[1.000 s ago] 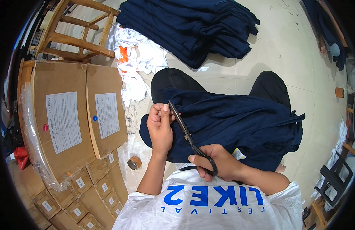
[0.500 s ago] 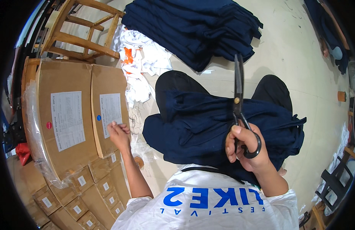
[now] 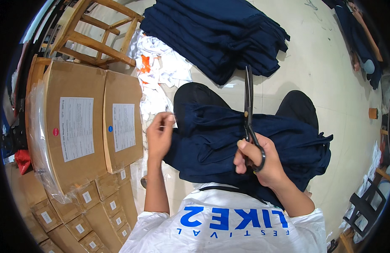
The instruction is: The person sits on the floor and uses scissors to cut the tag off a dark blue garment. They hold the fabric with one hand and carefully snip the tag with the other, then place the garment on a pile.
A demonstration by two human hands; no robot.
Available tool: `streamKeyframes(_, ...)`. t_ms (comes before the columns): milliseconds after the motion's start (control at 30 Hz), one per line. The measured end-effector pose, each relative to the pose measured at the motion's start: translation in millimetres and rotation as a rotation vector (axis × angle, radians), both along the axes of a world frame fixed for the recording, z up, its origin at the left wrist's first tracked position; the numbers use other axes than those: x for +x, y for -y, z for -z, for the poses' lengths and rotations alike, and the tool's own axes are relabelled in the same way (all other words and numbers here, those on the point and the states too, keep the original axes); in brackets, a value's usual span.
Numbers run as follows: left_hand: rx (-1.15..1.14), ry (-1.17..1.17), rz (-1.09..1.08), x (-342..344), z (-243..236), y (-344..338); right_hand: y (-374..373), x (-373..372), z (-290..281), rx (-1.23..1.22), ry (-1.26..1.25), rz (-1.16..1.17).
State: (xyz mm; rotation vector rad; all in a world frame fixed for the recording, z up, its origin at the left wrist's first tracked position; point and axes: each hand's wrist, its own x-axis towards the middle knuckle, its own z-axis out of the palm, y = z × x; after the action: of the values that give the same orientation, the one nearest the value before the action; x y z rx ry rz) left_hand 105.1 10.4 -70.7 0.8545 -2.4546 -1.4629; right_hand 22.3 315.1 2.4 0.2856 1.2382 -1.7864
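My right hand (image 3: 264, 162) is wrapped round the black handles of a pair of scissors (image 3: 248, 95), whose dark blades look closed and point away from me. Below the scissors, a navy blue cloth garment (image 3: 207, 147) lies bunched across my lap, between and over my dark-trousered knees. My left hand (image 3: 160, 137) is raised beside the garment's left end, fingers curled in with the thumb and fingertips close together. Whatever may be between those fingertips is too small to make out.
Beyond my knees lies a pile of navy garments (image 3: 216, 33), with white cloth (image 3: 161, 63) beside it. Cardboard boxes (image 3: 77, 177) stand at my left, below a wooden stool (image 3: 98, 48). Another person's arm (image 3: 365, 31) shows at the far right, near a black plastic frame (image 3: 365, 206).
My left hand has moved right, from over the boxes to the garment's left end. My right hand has shifted slightly left with the scissors.
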Motion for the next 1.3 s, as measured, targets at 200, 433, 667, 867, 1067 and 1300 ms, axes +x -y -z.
streamKeyframes(200, 0.030, -0.034, 0.055, -24.6, -11.4, -44.4, 27.0, 0.7, 33.2, 0.107, -0.470, 0.100)
streamKeyframes(433, 0.276, -0.105, -0.030, -14.8, -18.1, -68.9, 61.7, -0.8, 66.1, 0.109, -0.527, 0.075)
streamKeyframes(667, 0.259, -0.129, 0.007, -6.4, -31.4, -82.9, 62.0, -1.3, 67.5, 0.192, -0.440, -0.062)
streamKeyframes(867, 0.302, -0.210, -0.066, 6.7, -39.4, -98.4, 82.2, -23.9, 58.4, 0.001, -0.320, 0.049)
streamKeyframes(1067, 0.852, -0.119, -0.158, 15.9, -26.7, -83.5, 88.1, -22.1, 68.8, -0.079, -0.213, -0.189)
streamKeyframes(1300, 0.954, -0.042, -0.155, 13.3, -24.9, -60.8, 80.0, -17.2, 61.8, -0.115, -0.215, 0.001)
